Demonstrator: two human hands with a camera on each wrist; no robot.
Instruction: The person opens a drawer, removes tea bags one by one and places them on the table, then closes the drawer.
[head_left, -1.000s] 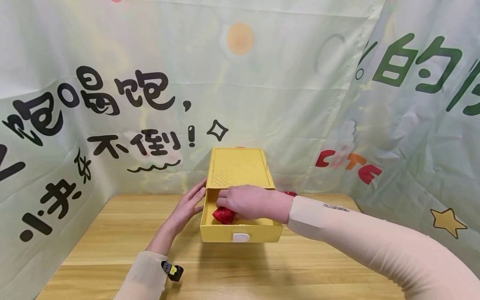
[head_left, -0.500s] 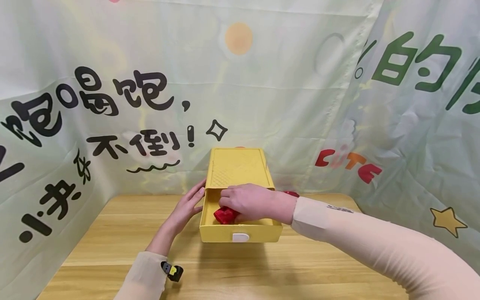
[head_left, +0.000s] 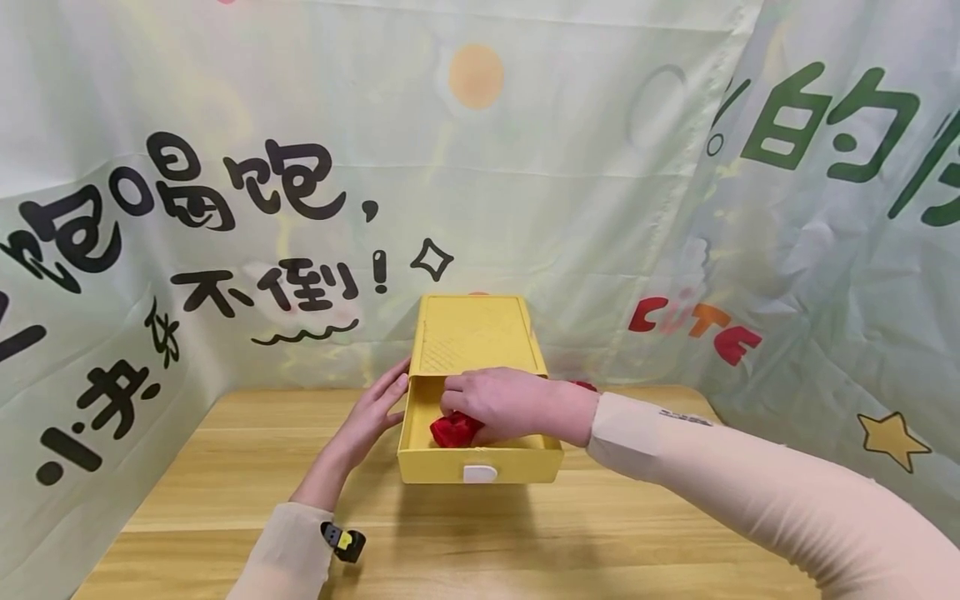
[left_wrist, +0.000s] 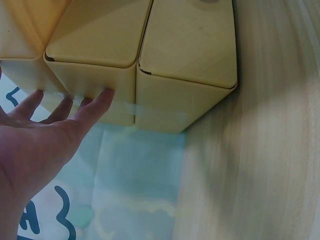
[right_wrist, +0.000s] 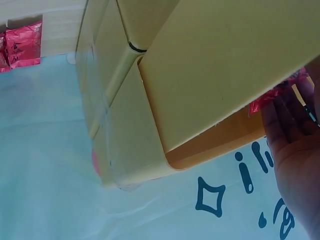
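Red packet (head_left: 453, 431): shifted slightly toward 3 o'clock since the earliest frame, together with the right hand; clock directions as in the head view, 12 being away from the wearer.
Right hand (head_left: 501, 404): reaches in from 3 o'clock, fingers curled round the packet; exact finger contact is partly hidden.
Drawer (head_left: 438, 468): pulled out toward 6 o'clock, white handle (head_left: 480, 474) at its front, no clear change; packet lies within its walls, toward 8 o'clock of its middle.
Left hand (head_left: 370, 423): unmoved, well apart from the right, extended fingers against the 9 o'clock side of the yellow box (head_left: 480, 333), apparently steadying it.
Other packets (right_wrist: 24, 46): beside the box, toward 3 o'clock.
Meaning of the shift: a small adjustment, judged as positioning inside the drawer; the packet is neither released nor lifted clear.
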